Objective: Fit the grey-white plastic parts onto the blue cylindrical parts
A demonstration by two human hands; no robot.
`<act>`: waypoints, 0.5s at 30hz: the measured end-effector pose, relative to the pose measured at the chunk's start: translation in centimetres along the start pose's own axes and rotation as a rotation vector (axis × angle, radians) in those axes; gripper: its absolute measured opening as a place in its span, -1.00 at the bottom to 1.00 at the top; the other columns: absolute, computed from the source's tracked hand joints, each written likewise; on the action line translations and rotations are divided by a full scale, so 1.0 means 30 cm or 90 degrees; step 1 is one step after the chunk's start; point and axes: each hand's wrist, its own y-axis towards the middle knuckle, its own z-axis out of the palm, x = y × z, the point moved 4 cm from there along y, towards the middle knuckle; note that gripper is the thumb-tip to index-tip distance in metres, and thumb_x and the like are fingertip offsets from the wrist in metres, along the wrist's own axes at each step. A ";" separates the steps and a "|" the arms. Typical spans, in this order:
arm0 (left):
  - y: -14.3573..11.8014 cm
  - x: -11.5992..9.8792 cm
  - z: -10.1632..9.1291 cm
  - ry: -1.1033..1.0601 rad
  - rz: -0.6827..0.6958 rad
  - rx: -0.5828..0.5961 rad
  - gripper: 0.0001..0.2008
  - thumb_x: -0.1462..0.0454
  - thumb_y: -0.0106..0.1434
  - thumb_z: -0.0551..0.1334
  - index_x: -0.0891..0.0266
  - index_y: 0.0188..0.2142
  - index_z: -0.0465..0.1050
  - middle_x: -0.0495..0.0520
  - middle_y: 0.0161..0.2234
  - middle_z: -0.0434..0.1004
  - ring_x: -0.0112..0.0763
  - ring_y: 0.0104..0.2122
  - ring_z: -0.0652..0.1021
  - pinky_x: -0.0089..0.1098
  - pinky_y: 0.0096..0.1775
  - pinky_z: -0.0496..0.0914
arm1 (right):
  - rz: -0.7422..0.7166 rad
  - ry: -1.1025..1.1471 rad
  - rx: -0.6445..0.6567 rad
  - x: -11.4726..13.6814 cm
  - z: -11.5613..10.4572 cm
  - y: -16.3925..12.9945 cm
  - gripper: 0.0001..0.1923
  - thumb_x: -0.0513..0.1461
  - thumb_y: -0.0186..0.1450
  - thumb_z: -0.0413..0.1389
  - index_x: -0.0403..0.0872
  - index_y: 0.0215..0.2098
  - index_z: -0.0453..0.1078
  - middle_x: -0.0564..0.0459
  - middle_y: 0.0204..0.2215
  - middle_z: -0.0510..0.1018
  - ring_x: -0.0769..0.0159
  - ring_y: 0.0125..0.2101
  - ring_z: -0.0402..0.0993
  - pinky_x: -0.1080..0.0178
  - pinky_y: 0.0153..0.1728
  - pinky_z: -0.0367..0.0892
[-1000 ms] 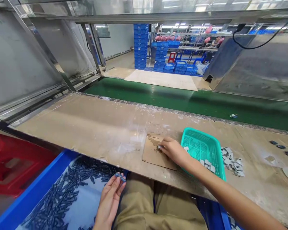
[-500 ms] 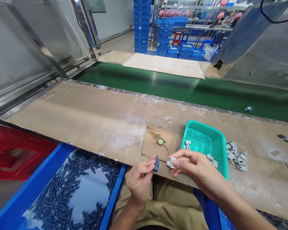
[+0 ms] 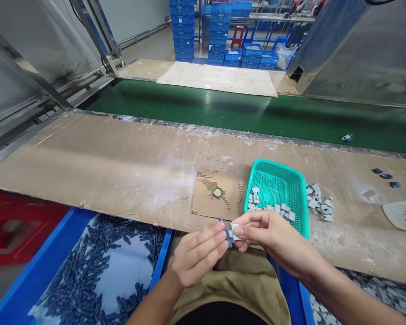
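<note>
My left hand (image 3: 200, 253) pinches a blue part (image 3: 227, 237) at its fingertips, and my right hand (image 3: 269, 230) grips a white piece (image 3: 236, 230) between thumb and fingers. I seem to hold each by its outer side so that the facing sides stay uncovered; they appear to meet, though my fingers hide the exact contact. The green basket (image 3: 306, 212) of white pieces sits just beyond my right hand, and the blue bin (image 3: 37, 261) of dark parts lies beside my left forearm, presumably so each hand has its own supply near. The blue part lies at my left fingertips, just left of the white piece, nearer me than the cardboard pad (image 3: 203, 206).
</note>
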 end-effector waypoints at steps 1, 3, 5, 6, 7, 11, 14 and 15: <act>0.012 -0.001 -0.003 0.000 0.023 0.007 -0.67 0.59 0.10 0.20 0.51 -0.11 0.35 0.23 -0.16 0.47 -0.16 -0.09 0.44 -0.27 -0.14 0.50 | 0.006 0.008 0.000 -0.003 -0.001 0.002 -0.74 -0.18 -0.03 0.30 -0.20 -0.43 0.48 -0.01 -0.56 0.53 0.37 -0.53 0.46 0.29 -0.39 0.39; 0.031 0.005 -0.001 -0.021 0.032 -0.003 -0.69 0.60 0.07 0.21 0.53 -0.15 0.37 0.25 -0.18 0.47 -0.15 -0.10 0.45 -0.27 -0.16 0.51 | 0.018 0.026 0.006 -0.008 -0.002 0.006 -0.74 -0.19 -0.04 0.30 -0.21 -0.44 0.48 -0.02 -0.57 0.54 0.36 -0.53 0.47 0.29 -0.39 0.40; 0.041 0.024 0.006 -0.083 -0.025 -0.060 -0.74 0.59 0.08 0.21 0.45 -0.21 0.42 0.19 -0.22 0.50 -0.18 -0.15 0.48 -0.27 -0.20 0.52 | 0.010 0.028 0.004 -0.009 -0.003 0.012 -0.75 -0.18 -0.03 0.30 -0.21 -0.45 0.48 -0.03 -0.56 0.54 0.36 -0.52 0.47 0.29 -0.40 0.40; 0.042 0.037 0.012 -0.124 -0.081 -0.094 -0.77 0.59 0.08 0.21 0.40 -0.25 0.44 0.15 -0.26 0.51 -0.20 -0.19 0.50 -0.27 -0.22 0.52 | -0.007 0.013 -0.006 -0.006 -0.004 0.013 -0.76 -0.18 -0.02 0.29 -0.21 -0.45 0.48 -0.02 -0.55 0.54 0.36 -0.53 0.47 0.30 -0.40 0.40; 0.041 0.051 0.019 -0.166 -0.152 -0.126 -0.78 0.59 0.08 0.21 0.36 -0.31 0.45 0.11 -0.29 0.52 -0.23 -0.23 0.52 -0.28 -0.24 0.52 | -0.030 -0.012 -0.023 -0.001 -0.007 0.014 -0.76 -0.17 -0.01 0.28 -0.20 -0.45 0.49 -0.01 -0.55 0.54 0.36 -0.53 0.47 0.30 -0.41 0.40; 0.029 0.083 0.061 -0.292 -0.461 -0.152 -0.83 0.53 0.10 0.23 0.25 -0.42 0.47 0.04 -0.37 0.53 -0.31 -0.32 0.55 -0.36 -0.27 0.50 | -0.104 -0.137 -0.089 0.027 -0.011 0.000 -0.75 -0.16 0.00 0.27 -0.15 -0.39 0.50 0.02 -0.53 0.56 0.36 -0.55 0.47 0.30 -0.43 0.41; 0.025 0.081 0.081 -0.422 -0.615 -0.177 -0.92 0.45 0.08 0.28 0.27 -0.46 0.47 0.04 -0.43 0.53 -0.39 -0.43 0.54 -0.47 -0.36 0.49 | -0.121 -0.193 -0.114 0.041 -0.011 -0.017 -0.73 -0.11 0.03 0.24 -0.13 -0.38 0.50 0.00 -0.50 0.57 0.32 -0.51 0.49 0.28 -0.42 0.43; 0.021 0.082 0.088 -0.477 -0.665 -0.193 -0.92 0.43 0.04 0.32 0.29 -0.49 0.46 0.04 -0.45 0.52 -0.41 -0.46 0.54 -0.51 -0.39 0.49 | -0.128 -0.210 -0.123 0.044 -0.012 -0.022 -0.73 -0.10 0.03 0.24 -0.13 -0.38 0.50 -0.01 -0.49 0.58 0.29 -0.50 0.49 0.27 -0.42 0.43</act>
